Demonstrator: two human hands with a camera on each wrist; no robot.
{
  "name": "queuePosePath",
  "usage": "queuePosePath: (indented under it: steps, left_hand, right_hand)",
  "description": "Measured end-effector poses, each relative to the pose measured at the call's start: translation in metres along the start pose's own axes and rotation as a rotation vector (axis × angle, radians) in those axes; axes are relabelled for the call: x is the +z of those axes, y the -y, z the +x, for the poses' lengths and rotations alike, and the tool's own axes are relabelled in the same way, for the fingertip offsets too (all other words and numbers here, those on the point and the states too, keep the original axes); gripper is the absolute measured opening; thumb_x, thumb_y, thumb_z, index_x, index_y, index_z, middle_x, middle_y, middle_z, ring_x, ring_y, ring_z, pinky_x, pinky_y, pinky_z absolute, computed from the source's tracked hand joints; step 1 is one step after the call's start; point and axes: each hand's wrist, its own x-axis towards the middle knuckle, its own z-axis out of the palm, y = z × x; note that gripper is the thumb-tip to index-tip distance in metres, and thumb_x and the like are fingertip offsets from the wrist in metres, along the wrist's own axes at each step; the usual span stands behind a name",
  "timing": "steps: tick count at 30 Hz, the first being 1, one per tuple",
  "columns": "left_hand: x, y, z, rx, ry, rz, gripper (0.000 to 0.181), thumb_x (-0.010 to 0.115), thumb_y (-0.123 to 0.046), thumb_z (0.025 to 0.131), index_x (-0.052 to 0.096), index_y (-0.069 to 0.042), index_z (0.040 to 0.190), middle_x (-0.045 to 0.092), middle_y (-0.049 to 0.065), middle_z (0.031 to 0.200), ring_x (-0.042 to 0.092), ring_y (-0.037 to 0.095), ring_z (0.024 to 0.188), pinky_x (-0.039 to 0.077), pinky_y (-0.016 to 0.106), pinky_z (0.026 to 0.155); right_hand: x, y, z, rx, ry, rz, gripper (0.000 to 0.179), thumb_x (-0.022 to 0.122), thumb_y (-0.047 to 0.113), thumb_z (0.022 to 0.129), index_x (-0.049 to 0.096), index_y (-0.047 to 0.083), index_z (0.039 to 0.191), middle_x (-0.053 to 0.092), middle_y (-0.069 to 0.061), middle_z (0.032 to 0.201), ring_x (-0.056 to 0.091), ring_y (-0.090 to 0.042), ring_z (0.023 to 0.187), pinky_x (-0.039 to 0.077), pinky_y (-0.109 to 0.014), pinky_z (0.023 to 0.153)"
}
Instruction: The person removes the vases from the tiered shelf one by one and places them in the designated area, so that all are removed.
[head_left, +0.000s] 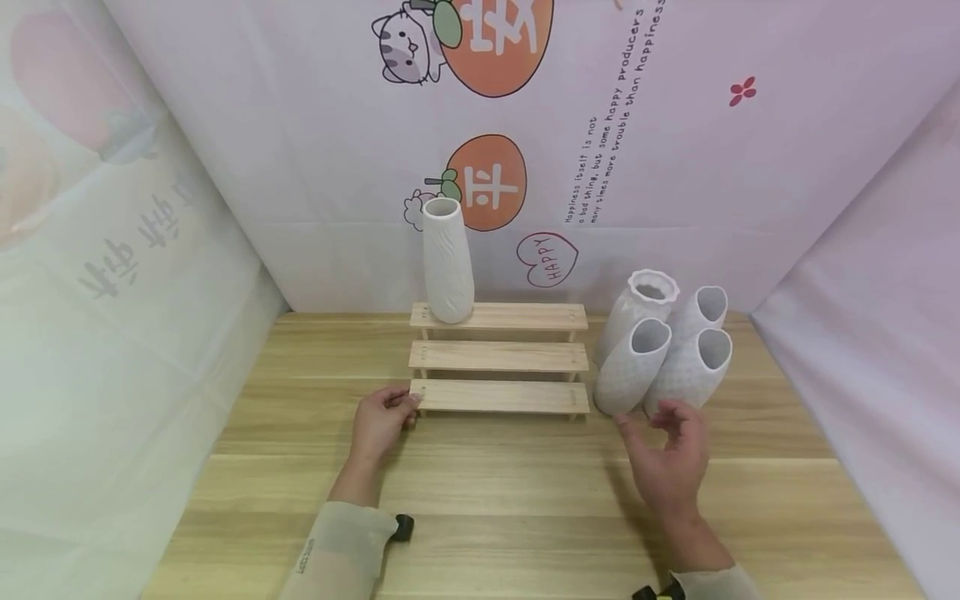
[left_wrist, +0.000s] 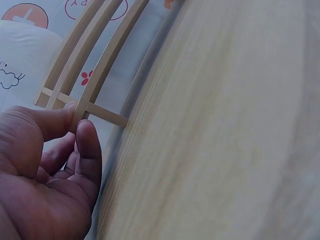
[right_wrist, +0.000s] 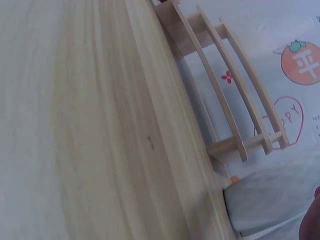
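My left hand (head_left: 380, 427) pinches the left end of the lowest board of a three-tier wooden display rack (head_left: 498, 397). In the left wrist view, the thumb and index finger lie on either side of that board end. A tall white vase (head_left: 447, 271) with a wavy relief stands upright on the left of the top tier. Just in front of a cluster of white vases, my right hand (head_left: 670, 458) has its thumb and bent fingers spread apart with nothing between them. Nearest to it are two slant-mouthed vases, a left one (head_left: 628, 375) and a right one (head_left: 686, 379).
Behind those two stand a vase with a scalloped rim (head_left: 637, 307) and another slant-mouthed vase (head_left: 709, 307). The rack and the cluster are on a wood-grain table (head_left: 495, 517). Printed white cloth (head_left: 337, 183) rises behind the table, with plain-looking cloth (head_left: 870, 333) along the right side.
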Motion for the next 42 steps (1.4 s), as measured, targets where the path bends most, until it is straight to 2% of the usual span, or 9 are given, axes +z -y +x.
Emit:
queuePosePath:
  steps: [5, 9, 13, 16, 22, 26, 33, 38, 42]
  left_hand:
    - [-0.001, -0.001, -0.001, 0.002, 0.006, 0.006, 0.035, 0.078, -0.016, 0.095, 0.07, 0.002, 0.124, 0.073, 0.014, 0.104, 0.071, 0.02, 0.079, 0.063, 0.026, 0.068]
    - [-0.001, 0.0, -0.001, 0.009, 0.011, 0.007, 0.036, 0.078, -0.015, 0.095, 0.07, 0.004, 0.124, 0.074, 0.015, 0.105, 0.071, 0.019, 0.079, 0.063, 0.026, 0.069]
    - [-0.001, -0.001, -0.001, 0.011, 0.008, 0.007, 0.035, 0.078, -0.015, 0.095, 0.07, 0.003, 0.124, 0.074, 0.014, 0.104, 0.07, 0.019, 0.079, 0.063, 0.026, 0.069]
    - [-0.001, -0.002, -0.001, 0.008, 0.006, 0.003, 0.034, 0.078, -0.016, 0.095, 0.071, 0.002, 0.124, 0.073, 0.014, 0.103, 0.07, 0.02, 0.079, 0.063, 0.026, 0.069]
    - [0.0, -0.003, -0.002, 0.008, -0.001, 0.005, 0.033, 0.078, -0.015, 0.095, 0.071, 0.002, 0.123, 0.073, 0.014, 0.102, 0.07, 0.02, 0.078, 0.063, 0.027, 0.068]
    - [0.0, -0.002, -0.002, 0.018, -0.009, 0.018, 0.032, 0.078, -0.015, 0.094, 0.072, 0.001, 0.121, 0.073, 0.014, 0.099, 0.07, 0.021, 0.077, 0.063, 0.027, 0.067]
    - [0.0, 0.0, -0.001, 0.025, -0.015, 0.02, 0.032, 0.078, -0.014, 0.094, 0.072, 0.002, 0.122, 0.073, 0.013, 0.098, 0.07, 0.02, 0.076, 0.063, 0.026, 0.067]
    - [0.0, 0.0, 0.0, 0.021, -0.009, 0.011, 0.033, 0.077, -0.014, 0.095, 0.071, 0.002, 0.122, 0.073, 0.013, 0.1, 0.07, 0.02, 0.077, 0.063, 0.027, 0.068]
    - [0.0, 0.0, 0.0, 0.013, -0.008, 0.02, 0.032, 0.077, -0.014, 0.095, 0.071, 0.001, 0.123, 0.072, 0.013, 0.1, 0.07, 0.02, 0.078, 0.063, 0.027, 0.069]
  right_hand:
    - [0.008, 0.001, 0.002, -0.065, 0.06, 0.027, 0.045, 0.08, -0.026, 0.061, 0.056, -0.024, 0.1, 0.051, -0.027, 0.089, 0.055, -0.015, 0.086, 0.053, -0.018, 0.08]
    - [0.017, 0.003, 0.002, -0.092, 0.104, 0.047, 0.047, 0.081, -0.025, 0.06, 0.059, -0.023, 0.101, 0.052, -0.033, 0.089, 0.057, -0.013, 0.089, 0.054, -0.019, 0.081]
    - [0.027, 0.007, 0.0, -0.092, 0.136, 0.07, 0.05, 0.082, -0.025, 0.06, 0.059, -0.022, 0.104, 0.053, -0.037, 0.092, 0.058, -0.023, 0.09, 0.055, -0.022, 0.082]
    - [0.033, 0.008, 0.0, -0.074, 0.16, 0.064, 0.052, 0.084, -0.024, 0.06, 0.06, -0.021, 0.105, 0.054, -0.035, 0.095, 0.055, -0.032, 0.09, 0.055, -0.023, 0.084]
    - [0.045, 0.019, 0.003, -0.043, 0.209, -0.003, 0.051, 0.088, -0.02, 0.062, 0.062, -0.017, 0.106, 0.057, -0.03, 0.096, 0.054, -0.036, 0.089, 0.055, -0.025, 0.086]
    - [0.054, 0.031, 0.005, -0.015, 0.252, -0.018, 0.054, 0.089, -0.018, 0.064, 0.061, -0.018, 0.11, 0.059, -0.032, 0.101, 0.056, -0.042, 0.093, 0.057, -0.026, 0.087]
    - [0.069, 0.039, 0.008, 0.026, 0.329, -0.005, 0.064, 0.088, -0.015, 0.069, 0.058, -0.017, 0.125, 0.058, -0.034, 0.112, 0.056, -0.046, 0.102, 0.058, -0.031, 0.09]
    - [0.077, 0.043, 0.013, 0.036, 0.358, -0.024, 0.068, 0.088, -0.012, 0.072, 0.057, -0.014, 0.132, 0.058, -0.032, 0.117, 0.059, -0.045, 0.104, 0.057, -0.037, 0.094]
    - [0.083, 0.045, 0.016, 0.076, 0.375, -0.01, 0.069, 0.088, -0.01, 0.074, 0.055, -0.012, 0.135, 0.057, -0.031, 0.123, 0.058, -0.044, 0.108, 0.057, -0.039, 0.095]
